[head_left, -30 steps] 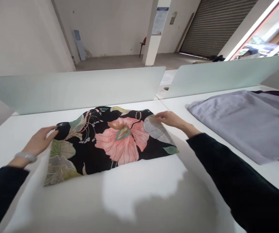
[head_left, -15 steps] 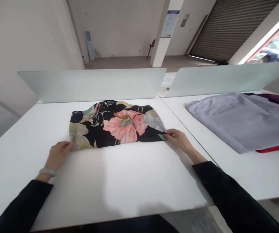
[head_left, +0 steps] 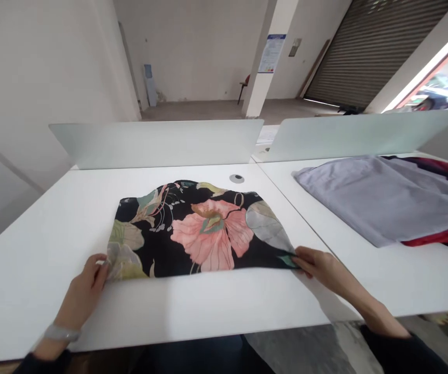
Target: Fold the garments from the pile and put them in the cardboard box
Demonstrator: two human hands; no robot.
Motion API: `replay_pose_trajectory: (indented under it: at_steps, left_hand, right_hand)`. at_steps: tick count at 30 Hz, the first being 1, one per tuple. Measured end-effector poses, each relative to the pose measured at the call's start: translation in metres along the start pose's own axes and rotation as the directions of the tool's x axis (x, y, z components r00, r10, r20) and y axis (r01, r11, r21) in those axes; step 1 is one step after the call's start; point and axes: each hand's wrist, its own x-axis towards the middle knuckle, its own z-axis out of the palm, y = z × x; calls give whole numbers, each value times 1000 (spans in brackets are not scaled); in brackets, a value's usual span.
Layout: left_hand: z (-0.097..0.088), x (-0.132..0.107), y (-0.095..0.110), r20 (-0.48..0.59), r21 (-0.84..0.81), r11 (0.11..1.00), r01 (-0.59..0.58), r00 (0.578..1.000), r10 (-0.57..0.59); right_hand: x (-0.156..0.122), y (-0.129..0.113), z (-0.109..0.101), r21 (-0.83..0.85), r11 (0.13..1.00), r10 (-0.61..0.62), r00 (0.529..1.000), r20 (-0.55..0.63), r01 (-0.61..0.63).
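A black cloth printed with a large pink flower and pale green and grey leaves [head_left: 196, 234] lies flat on the white table [head_left: 40, 259]. My left hand [head_left: 83, 293] holds the cloth's near left corner between its fingers. My right hand [head_left: 321, 267] pinches the near right corner, where a small teal leaf shows. A pale bracelet [head_left: 62, 332] circles my left wrist, and dark sleeves cover both forearms. The cloth's far edge looks uneven, and its underside is hidden.
A folded grey cloth [head_left: 375, 200] lies on the adjoining table at right, over a dark red cloth [head_left: 437, 235]. Frosted divider panels [head_left: 153, 144] stand along the far table edge. A round cable grommet [head_left: 236, 178] sits behind the black cloth.
My hands have moved from the cloth's sides to its near corners and now hold them. The view has tilted upward, bringing the table's near edge into sight.
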Motion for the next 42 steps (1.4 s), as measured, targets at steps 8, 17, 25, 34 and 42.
replay_pose_trajectory:
  at_steps: [8, 17, 25, 34, 42]
  left_hand:
    - [-5, -40, -33, -260, 215, 950, -227, 924, 280]
    - [62, -22, 101, 76, 415, 593, -690, 676, 733]
    - [136, -41, 125, 165, 432, 568, -701, 680, 714]
    - [128, -61, 125, 189, 333, 593, -733, 668, 720]
    - [132, -120, 123, 346, 125, 585, -801, 588, 731]
  right_hand:
    - [-45, 36, -23, 187, 966, 169, 984, 54, -177]
    - [29, 8, -16, 94, 993, 86, 977, -197, -69]
    - [44, -8, 1, 81, 990, 127, 973, -195, -113]
    - [13, -24, 8, 803, 518, 258, 949, 180, -293]
    - [0, -12, 3, 754, 529, 283, 919, 276, -389]
